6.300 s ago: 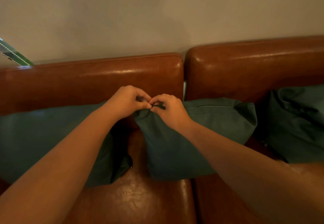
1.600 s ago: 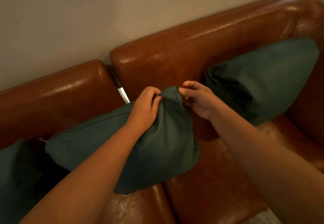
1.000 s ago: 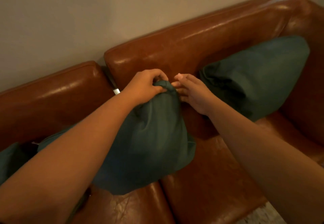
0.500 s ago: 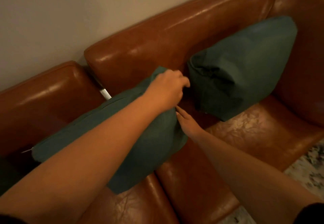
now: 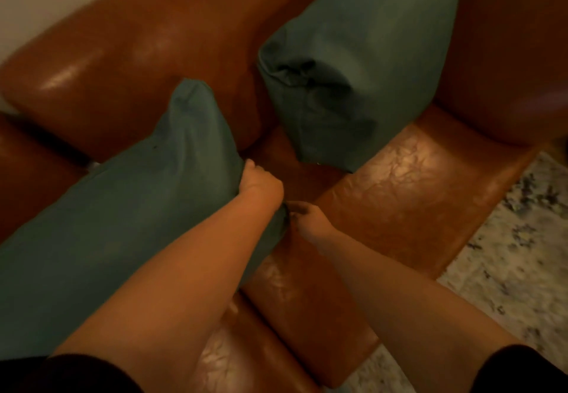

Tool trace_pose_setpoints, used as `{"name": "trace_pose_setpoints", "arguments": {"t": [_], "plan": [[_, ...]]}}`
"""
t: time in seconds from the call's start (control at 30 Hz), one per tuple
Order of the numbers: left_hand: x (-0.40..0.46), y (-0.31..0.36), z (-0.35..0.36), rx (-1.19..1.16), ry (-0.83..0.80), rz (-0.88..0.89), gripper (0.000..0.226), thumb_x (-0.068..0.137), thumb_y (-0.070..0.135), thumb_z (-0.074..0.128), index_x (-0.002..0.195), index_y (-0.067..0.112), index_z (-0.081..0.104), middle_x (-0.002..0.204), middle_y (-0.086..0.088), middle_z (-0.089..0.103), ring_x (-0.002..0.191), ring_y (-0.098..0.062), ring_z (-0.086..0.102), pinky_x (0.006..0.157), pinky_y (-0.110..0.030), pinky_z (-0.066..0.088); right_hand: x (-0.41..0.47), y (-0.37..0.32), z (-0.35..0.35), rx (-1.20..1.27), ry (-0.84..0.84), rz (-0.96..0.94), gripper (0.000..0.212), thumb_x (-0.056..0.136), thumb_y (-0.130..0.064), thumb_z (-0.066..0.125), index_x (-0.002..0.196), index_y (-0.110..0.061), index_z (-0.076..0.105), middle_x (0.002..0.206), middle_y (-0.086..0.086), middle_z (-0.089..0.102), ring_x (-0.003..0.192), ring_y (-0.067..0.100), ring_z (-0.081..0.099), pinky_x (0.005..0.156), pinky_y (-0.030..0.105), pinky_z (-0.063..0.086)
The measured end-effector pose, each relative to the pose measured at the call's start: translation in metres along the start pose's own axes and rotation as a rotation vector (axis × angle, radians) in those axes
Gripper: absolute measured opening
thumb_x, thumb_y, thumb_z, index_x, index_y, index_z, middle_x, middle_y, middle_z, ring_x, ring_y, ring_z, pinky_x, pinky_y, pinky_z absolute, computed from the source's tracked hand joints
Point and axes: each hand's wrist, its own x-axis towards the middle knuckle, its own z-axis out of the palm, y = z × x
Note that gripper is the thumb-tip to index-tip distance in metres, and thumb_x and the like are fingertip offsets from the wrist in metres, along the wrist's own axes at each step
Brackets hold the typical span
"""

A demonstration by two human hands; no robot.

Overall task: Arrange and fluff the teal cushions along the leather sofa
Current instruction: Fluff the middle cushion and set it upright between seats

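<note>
A person's left hand [image 5: 260, 181] is clenched on the right edge of the near cushion [image 5: 129, 208], while the right hand [image 5: 309, 217] pinches the same cushion's lower corner just below it. The teal cushion, wrinkled and plump, leans on the sofa [image 5: 399, 196] backrest, stretching left from both hands. A second cushion [image 5: 359, 63] stands in the sofa's right corner, apart from the hands.

Head view, steeply down, close.
</note>
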Motion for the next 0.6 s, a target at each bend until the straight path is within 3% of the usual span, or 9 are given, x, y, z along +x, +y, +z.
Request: {"name": "trace_pose_setpoints", "arguments": {"t": [0.1, 0.2, 0.27, 0.33, 0.43, 0.6], "plan": [[0.006, 0.002, 0.002, 0.058, -0.043, -0.038, 0.044, 0.097, 0.027, 0.038, 0.139, 0.015, 0.042, 0.145, -0.009, 0.040, 0.135, -0.029, 0.029, 0.113, -0.043, 0.013, 0.002, 0.004, 0.003, 0.055, -0.016, 0.016, 0.039, 0.098, -0.002, 0.039, 0.135, -0.007, 0.049, 0.135, 0.010, 0.052, 0.121, 0.027, 0.051, 0.100, 0.039, 0.044], [0.006, 0.002, 0.006, 0.105, -0.019, -0.026, 0.040, 0.097, 0.026, 0.040, 0.135, 0.017, 0.046, 0.140, -0.007, 0.046, 0.131, -0.028, 0.034, 0.111, -0.041, 0.015, 0.005, 0.005, 0.003, 0.192, 0.021, 0.061, 0.040, 0.097, 0.000, 0.039, 0.135, -0.011, 0.044, 0.118, 0.003, 0.053, 0.106, 0.026, 0.055, 0.092, 0.043, 0.049], [0.000, -0.003, 0.009, 0.100, 0.076, -0.003, 0.032, 0.096, 0.018, 0.040, 0.125, 0.016, 0.054, 0.131, -0.006, 0.053, 0.125, -0.026, 0.041, 0.109, -0.038, 0.019, 0.003, 0.005, 0.002, 0.361, 0.036, 0.085, 0.039, 0.096, 0.004, 0.038, 0.132, -0.011, 0.044, 0.101, 0.001, 0.055, 0.091, 0.021, 0.056, 0.081, 0.039, 0.050], [-0.005, -0.015, 0.010, 0.021, 0.189, -0.002, 0.026, 0.093, 0.013, 0.043, 0.114, 0.016, 0.060, 0.120, -0.005, 0.059, 0.118, -0.025, 0.046, 0.106, -0.038, 0.023, -0.002, 0.003, 0.003, 0.487, 0.030, 0.113, 0.031, 0.097, 0.003, 0.037, 0.125, -0.007, 0.047, 0.098, 0.004, 0.058, 0.089, 0.020, 0.056, 0.080, 0.037, 0.049], [-0.013, -0.033, 0.019, -0.158, 0.354, 0.003, 0.020, 0.095, 0.025, 0.046, 0.105, 0.021, 0.063, 0.107, 0.000, 0.064, 0.109, -0.022, 0.050, 0.094, -0.038, 0.029, -0.009, 0.005, 0.007, 0.577, -0.042, 0.107, 0.034, 0.096, 0.007, 0.034, 0.121, -0.003, 0.053, 0.103, 0.012, 0.061, 0.078, 0.019, 0.060, 0.070, 0.029, 0.049], [-0.051, -0.057, 0.046, -0.401, 0.640, 0.019, 0.025, 0.094, 0.037, 0.047, 0.100, 0.025, 0.068, 0.101, 0.004, 0.069, 0.101, -0.021, 0.056, 0.081, -0.038, 0.030, -0.027, 0.005, 0.017, 0.652, -0.247, 0.000, 0.036, 0.093, 0.009, 0.041, 0.125, 0.002, 0.055, 0.092, 0.005, 0.066, 0.073, 0.010, 0.064, 0.068, 0.022, 0.051]]}}
